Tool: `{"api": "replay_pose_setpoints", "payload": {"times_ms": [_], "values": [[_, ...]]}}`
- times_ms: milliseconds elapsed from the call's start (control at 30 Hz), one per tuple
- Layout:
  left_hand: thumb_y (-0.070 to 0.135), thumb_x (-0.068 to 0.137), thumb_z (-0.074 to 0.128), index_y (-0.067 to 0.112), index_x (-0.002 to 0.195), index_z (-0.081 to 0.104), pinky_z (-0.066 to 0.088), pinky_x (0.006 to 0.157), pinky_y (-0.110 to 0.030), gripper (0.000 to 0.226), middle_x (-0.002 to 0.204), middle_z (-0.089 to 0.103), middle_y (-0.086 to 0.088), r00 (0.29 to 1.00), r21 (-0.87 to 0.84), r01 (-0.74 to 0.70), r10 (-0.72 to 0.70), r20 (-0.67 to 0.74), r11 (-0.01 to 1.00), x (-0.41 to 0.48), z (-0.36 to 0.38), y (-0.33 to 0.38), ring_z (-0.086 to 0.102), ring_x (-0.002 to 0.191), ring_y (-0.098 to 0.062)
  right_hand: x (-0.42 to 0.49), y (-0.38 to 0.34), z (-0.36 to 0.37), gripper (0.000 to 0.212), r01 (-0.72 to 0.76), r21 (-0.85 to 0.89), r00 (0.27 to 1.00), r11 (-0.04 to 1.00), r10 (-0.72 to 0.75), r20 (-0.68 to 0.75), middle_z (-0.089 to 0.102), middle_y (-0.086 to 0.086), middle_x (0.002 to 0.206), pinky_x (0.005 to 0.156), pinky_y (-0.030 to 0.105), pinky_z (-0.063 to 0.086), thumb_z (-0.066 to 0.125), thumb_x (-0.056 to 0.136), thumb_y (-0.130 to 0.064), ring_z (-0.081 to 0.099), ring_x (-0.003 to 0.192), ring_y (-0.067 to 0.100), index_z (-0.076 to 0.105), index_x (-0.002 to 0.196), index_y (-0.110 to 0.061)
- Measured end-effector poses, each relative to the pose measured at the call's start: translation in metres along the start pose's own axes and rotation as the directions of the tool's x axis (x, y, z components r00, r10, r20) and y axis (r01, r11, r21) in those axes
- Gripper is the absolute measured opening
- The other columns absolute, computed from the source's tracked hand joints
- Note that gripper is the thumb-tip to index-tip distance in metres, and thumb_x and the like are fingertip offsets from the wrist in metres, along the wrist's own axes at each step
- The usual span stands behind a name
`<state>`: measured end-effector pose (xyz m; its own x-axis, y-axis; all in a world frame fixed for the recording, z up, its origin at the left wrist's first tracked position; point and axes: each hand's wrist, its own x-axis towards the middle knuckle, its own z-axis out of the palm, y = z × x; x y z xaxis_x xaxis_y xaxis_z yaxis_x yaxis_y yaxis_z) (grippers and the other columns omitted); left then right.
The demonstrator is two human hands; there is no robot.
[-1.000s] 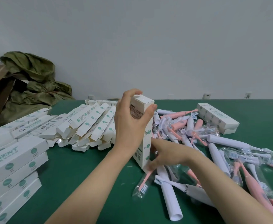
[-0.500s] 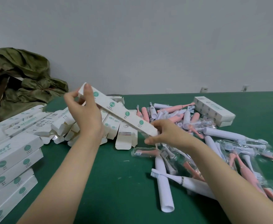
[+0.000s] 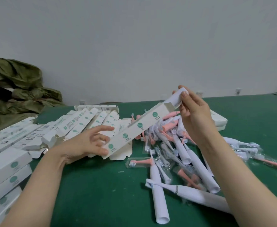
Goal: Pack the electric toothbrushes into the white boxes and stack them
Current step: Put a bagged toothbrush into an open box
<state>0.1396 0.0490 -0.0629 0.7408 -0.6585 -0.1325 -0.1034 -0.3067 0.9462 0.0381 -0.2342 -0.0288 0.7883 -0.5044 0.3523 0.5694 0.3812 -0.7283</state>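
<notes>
A long white box (image 3: 139, 126) with green dots slants up to the right above the green table (image 3: 93, 185). My left hand (image 3: 91, 143) holds its lower end between thumb and fingers. Its upper flaps stand open. My right hand (image 3: 193, 117) pinches a white toothbrush handle (image 3: 177, 99) whose lower part sits inside the box's open end. A heap of white and pink toothbrushes (image 3: 175, 149), many in clear bags, lies under my right arm. Closed white boxes (image 3: 5, 169) are stacked at the left edge.
Several flat unfolded boxes (image 3: 78, 123) lie fanned out behind my left hand. Another closed box (image 3: 219, 120) sits behind my right hand. Olive green cloth (image 3: 14, 89) is bunched at the back left against the wall.
The box has flipped its slant: its right end is now raised. My right hand let go of the box end and now holds a white toothbrush handle in the open end. My left hand dropped to the low end.
</notes>
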Motion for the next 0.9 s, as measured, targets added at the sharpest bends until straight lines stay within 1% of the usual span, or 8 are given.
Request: {"api": "replay_pose_setpoints", "payload": {"times_ms": [133,267,333,433,600,767,833,900], "values": [[-0.006,0.068,0.078,0.045,0.119,0.043,0.052,0.07,-0.017,0.08,0.115,0.049,-0.006,0.987,0.176,0.015,-0.043,0.158,0.984,0.009,0.036,0.013,0.065,0.082,-0.004,-0.007,-0.006,0.013,0.019,0.151,-0.222,0.985,0.963,-0.128,0.114,0.07,0.0,0.099,0.084,0.018,0.049,0.051,0.095,-0.009,0.065,0.093,0.005,0.063,0.107,-0.017],[0.001,0.068,0.081,0.023,0.121,0.053,0.054,0.085,-0.027,0.064,0.121,0.061,-0.002,0.986,0.275,-0.043,-0.003,0.164,0.961,0.019,0.069,0.007,0.066,0.098,-0.01,-0.017,-0.014,0.023,0.018,0.363,-0.506,0.928,0.783,-0.258,0.267,0.07,-0.007,0.092,0.076,0.019,0.049,0.053,0.095,-0.011,0.063,0.084,0.002,0.061,0.108,-0.022],[-0.001,0.065,0.082,0.022,0.119,0.056,0.055,0.082,-0.028,0.064,0.117,0.064,0.001,0.994,0.175,-0.055,0.037,0.108,0.983,0.021,0.072,0.007,0.067,0.097,-0.013,-0.019,-0.016,0.025,0.017,0.429,-0.65,0.903,0.627,-0.291,0.316,0.062,-0.012,0.095,0.071,0.015,0.043,0.052,0.096,-0.017,0.055,0.082,-0.004,0.063,0.105,-0.026],[-0.006,0.062,0.082,0.03,0.11,0.058,0.057,0.074,-0.027,0.064,0.107,0.07,0.007,0.995,0.012,-0.08,0.079,0.068,0.997,0.023,0.073,0.007,0.069,0.093,-0.012,-0.021,-0.017,0.026,0.023,0.451,-0.712,0.892,0.538,-0.272,0.36,0.05,-0.015,0.122,0.089,0.015,0.039,0.045,0.099,-0.024,0.046,0.118,-0.001,0.066,0.103,-0.033],[-0.003,0.046,0.088,0.014,0.119,0.057,0.058,0.071,-0.038,0.081,0.108,0.071,-0.006,0.976,-0.408,0.03,0.061,0.208,0.913,0.019,0.077,0.012,0.068,0.099,-0.025,-0.021,-0.015,0.032,0.033,0.408,-0.585,0.91,0.701,-0.366,0.196,0.05,-0.007,0.129,0.096,0.012,0.04,0.043,0.099,-0.021,0.047,0.119,0.0,0.046,0.131,-0.019],[0.002,0.027,0.095,0.012,0.099,0.074,0.058,0.064,-0.045,0.076,0.111,0.068,-0.016,0.972,-0.723,0.037,0.144,0.187,0.69,0.016,0.07,0.01,0.068,0.097,-0.032,-0.01,-0.008,0.02,0.019,0.135,-0.654,0.989,0.744,-0.145,0.039,0.066,-0.003,0.096,0.089,0.031,0.051,0.047,0.092,-0.007,0.063,0.094,0.014,0.059,0.096,-0.021],[0.002,0.033,0.094,0.014,0.103,0.073,0.058,0.067,-0.043,0.074,0.109,0.07,-0.013,0.979,-0.661,0.016,0.121,0.161,0.75,0.014,0.07,0.011,0.068,0.096,-0.028,-0.01,0.0,0.014,0.018,0.02,-0.806,0.994,0.591,0.074,0.079,0.067,-0.002,0.086,0.082,0.036,0.056,0.048,0.094,-0.009,0.064,0.082,0.015,0.061,0.088,-0.02],[-0.004,0.051,0.083,0.014,0.119,0.06,0.058,0.066,-0.038,0.073,0.107,0.071,-0.01,0.998,-0.562,-0.016,0.047,0.041,0.827,0.017,0.074,0.011,0.07,0.092,-0.024,-0.011,0.013,0.006,0.018,0.024,-0.95,0.961,0.312,0.254,0.108,0.069,0.005,0.083,0.079,0.045,0.057,0.049,0.094,-0.012,0.064,0.073,0.019,0.065,0.087,-0.009]]}}
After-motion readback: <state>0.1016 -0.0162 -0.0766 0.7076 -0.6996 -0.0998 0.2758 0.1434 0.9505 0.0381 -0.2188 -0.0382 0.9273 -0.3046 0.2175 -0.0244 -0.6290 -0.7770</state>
